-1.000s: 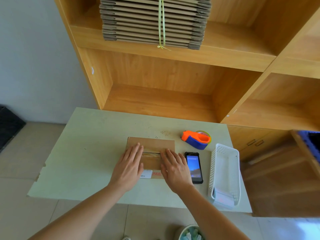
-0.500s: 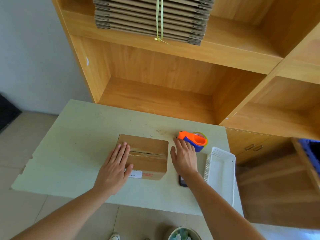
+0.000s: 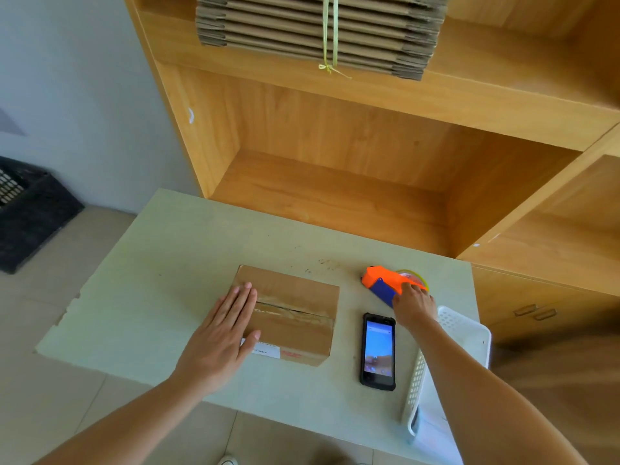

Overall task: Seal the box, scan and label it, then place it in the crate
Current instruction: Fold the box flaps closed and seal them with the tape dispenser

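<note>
A closed brown cardboard box lies on the pale table, with a strip of tape along its top seam and a white label on its near side. My left hand rests flat with straight fingers on the box's left end. To the right, my right hand curls over the rear of the orange and blue tape dispenser. A black handheld scanner with a lit screen lies between the box and my right forearm. A dark crate stands on the floor at far left.
A white perforated basket sits at the table's right edge, under my right arm. Wooden shelving rises behind the table, with a tied stack of flat cartons on an upper shelf. A low wooden cabinet stands to the right.
My right hand left the box top, moved right and back, and now grips the tape dispenser. My left hand slid to the box's left end. The scanner is uncovered again.
</note>
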A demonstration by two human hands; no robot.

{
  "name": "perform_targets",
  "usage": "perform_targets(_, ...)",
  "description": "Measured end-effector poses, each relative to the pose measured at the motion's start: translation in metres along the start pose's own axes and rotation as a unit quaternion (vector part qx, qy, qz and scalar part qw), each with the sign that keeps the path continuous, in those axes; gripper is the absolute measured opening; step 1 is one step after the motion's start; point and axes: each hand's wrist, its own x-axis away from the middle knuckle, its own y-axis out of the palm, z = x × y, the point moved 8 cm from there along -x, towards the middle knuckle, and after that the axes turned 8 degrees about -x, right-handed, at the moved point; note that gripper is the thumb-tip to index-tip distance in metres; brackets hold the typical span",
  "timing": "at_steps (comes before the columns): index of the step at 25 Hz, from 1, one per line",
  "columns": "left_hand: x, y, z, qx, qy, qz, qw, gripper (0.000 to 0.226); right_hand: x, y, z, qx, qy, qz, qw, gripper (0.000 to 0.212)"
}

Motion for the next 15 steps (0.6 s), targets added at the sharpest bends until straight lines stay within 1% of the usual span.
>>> perform_targets(3, 0.001, -0.001, 0.000, -0.001, -0.004, 0.005, 1.000, 0.068, -0.007, 0.007, 0.004, 0.008, 0.009, -0.013, 1.000, 0.044)
perform_targets(10, 0.002, -0.002, 0.001, -0.007, -0.005, 0.013, 1.000, 0.066, -0.011, 0.007, 0.004, 0.033, 0.013, 0.007, 0.999, 0.045)
perform_targets(13, 0.002, -0.002, 0.000, -0.008, -0.006, 0.012, 1.000, 0.067, -0.010, -0.001, -0.001, 0.024, -0.004, 0.038, 0.999, 0.040)
perform_targets(15, 0.003, -0.003, 0.000, -0.011, -0.006, 0.010, 1.000, 0.067, -0.003, -0.014, -0.010, -0.015, -0.026, 0.069, 0.997, 0.033)
